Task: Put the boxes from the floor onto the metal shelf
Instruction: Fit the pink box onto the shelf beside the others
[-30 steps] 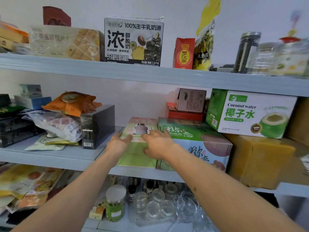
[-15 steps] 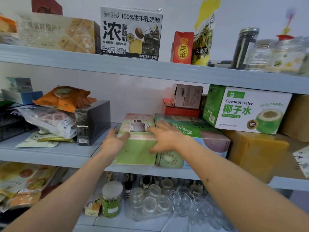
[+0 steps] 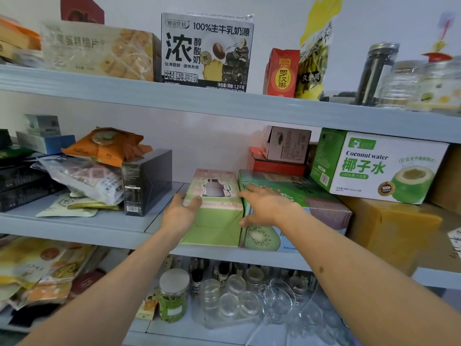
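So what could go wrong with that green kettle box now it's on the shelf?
1. The green kettle box seems to reach the front lip of the middle shelf, so a nudge from the left hand or right hand might tip it off.
2. It might land on the glass cups below and break them.
3. Pushed sideways, it could bump the black box standing beside it.

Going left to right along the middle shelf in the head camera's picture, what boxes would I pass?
Black upright box → pale green kettle box, held between left hand and right hand → green kiwi carton → white-and-green coconut water carton.
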